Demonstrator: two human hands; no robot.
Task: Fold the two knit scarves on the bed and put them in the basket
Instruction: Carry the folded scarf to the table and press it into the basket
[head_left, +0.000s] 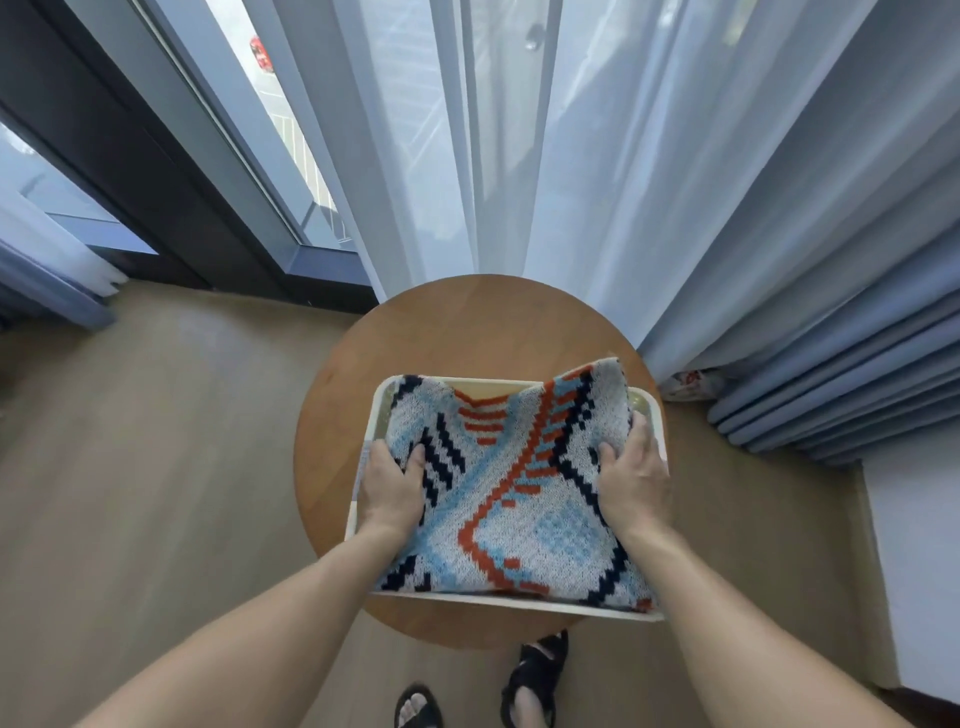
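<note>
A folded knit scarf (511, 499), white with light-blue, navy and orange patterns, lies in the white rectangular basket (506, 609) and covers nearly all of it. My left hand (390, 488) grips the scarf's left edge, thumb on top. On the right edge my right hand (631, 480) holds it the same way, fingers tucked under the fabric. The scarf's far right corner stands up above the basket rim. No second scarf shows; what lies beneath this one is hidden.
The basket stands on a small round wooden table (457, 332). Sheer white curtains (519, 156) and blue drapes (841, 364) hang right behind and to the right. A glass door frame (208, 197) is at left. My sandalled feet (535, 675) stand on the wood floor below.
</note>
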